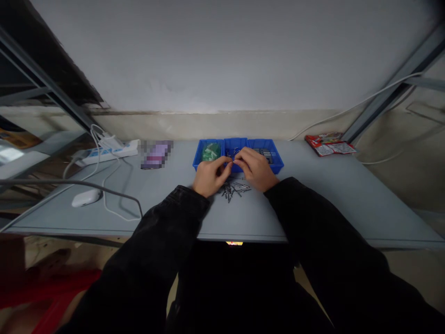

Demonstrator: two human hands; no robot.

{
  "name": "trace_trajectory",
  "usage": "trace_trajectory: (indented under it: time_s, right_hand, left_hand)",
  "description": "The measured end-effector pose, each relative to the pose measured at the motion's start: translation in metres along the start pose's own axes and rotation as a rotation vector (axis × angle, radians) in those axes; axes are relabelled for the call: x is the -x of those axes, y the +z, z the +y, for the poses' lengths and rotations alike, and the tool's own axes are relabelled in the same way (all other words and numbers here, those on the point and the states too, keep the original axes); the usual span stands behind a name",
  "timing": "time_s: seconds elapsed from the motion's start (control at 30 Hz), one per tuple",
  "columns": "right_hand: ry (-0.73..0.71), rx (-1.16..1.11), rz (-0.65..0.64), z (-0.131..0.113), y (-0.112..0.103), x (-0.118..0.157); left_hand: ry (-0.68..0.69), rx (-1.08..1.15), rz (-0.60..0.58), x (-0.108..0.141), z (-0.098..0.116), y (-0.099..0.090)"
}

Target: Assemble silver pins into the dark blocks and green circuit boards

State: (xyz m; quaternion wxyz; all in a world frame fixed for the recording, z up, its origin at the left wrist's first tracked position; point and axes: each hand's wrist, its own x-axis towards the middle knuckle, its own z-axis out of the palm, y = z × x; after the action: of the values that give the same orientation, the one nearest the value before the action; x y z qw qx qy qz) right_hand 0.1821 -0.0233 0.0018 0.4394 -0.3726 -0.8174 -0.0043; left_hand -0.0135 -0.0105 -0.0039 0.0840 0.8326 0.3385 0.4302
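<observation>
My left hand [210,176] and my right hand [256,168] meet fingertip to fingertip in front of the blue bins. Both are pinched closed; whatever lies between the fingers is too small to make out. Below them on the table is a loose pile of thin grey metal pieces [229,191]. The left blue bin [195,160] has a green bag [211,152] with pale pieces in it. Small brass-coloured bits lie in the middle blue bin [235,140], partly hidden by my fingers. Grey rod-like parts [264,153] lie in the right blue bin [280,162].
A white power strip [118,152] with cables and a blurred purple object [156,155] are at the back left. A white earphone case [86,198] sits near looping cords. At the back right lies a red packet [330,144]. Behind the grey table [243,222] rises a wall.
</observation>
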Motion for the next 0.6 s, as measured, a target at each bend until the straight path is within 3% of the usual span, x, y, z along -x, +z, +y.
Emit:
trace_trajectory:
  time_s: [0.6]
  right_hand:
    - [0.015, -0.033, 0.000, 0.0012, 0.0003, 0.0003]
  left_hand:
    - [0.003, -0.002, 0.004, 0.0000, 0.0001, -0.0002]
